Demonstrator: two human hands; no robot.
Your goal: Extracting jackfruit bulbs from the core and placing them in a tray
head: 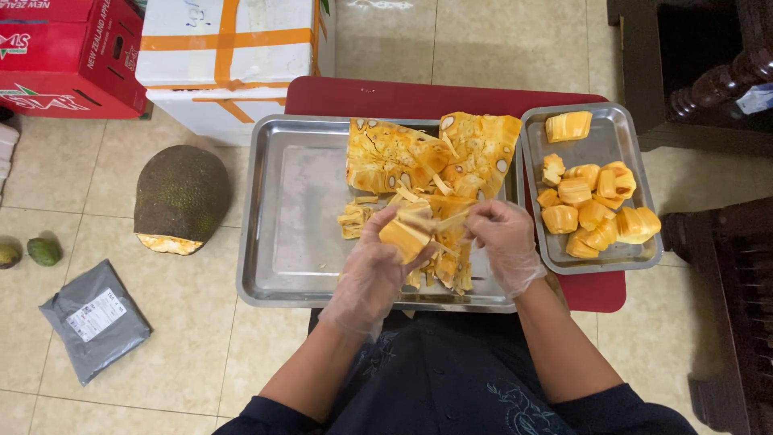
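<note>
- The person's lap, in dark blue cloth with a faint pale pattern, fills the near edge, and both bare forearms reach away from it.
- The left hand (372, 270) wears a thin, clear, crinkled plastic glove; its fingers curl around a smooth, plump orange fruit pod (405, 236) and hold it over the large tray.
- The right hand (505, 244), gloved the same way, has its fingertips pinched narrow on pale stringy fibres (452, 219) just beside that pod.
- Under both hands lies the large tray (294, 234), a shiny rectangular steel pan with a rolled rim and a bare, dull left half.
- Loose yellow strips and scraps (353, 221) lie scattered on the tray near the hands.
- Beyond them sit two thick jackfruit slabs (431, 153), fibrous and orange, with pale oval seed hollows showing.
- To the right, touching the large tray, a small tray (608, 145) of the same steel holds a heap of glossy, rounded orange pods (592, 205).
- Both trays rest on a dark red table (386, 97).
- On the beige tiled floor to the left lie a grey plastic mailer (95, 318), a cut jackfruit half (181, 196) with bumpy green-brown rind, and two small green fruits (28, 252).
- Farthest off stand a white box (229, 48) with orange tape and a red carton (68, 52).
</note>
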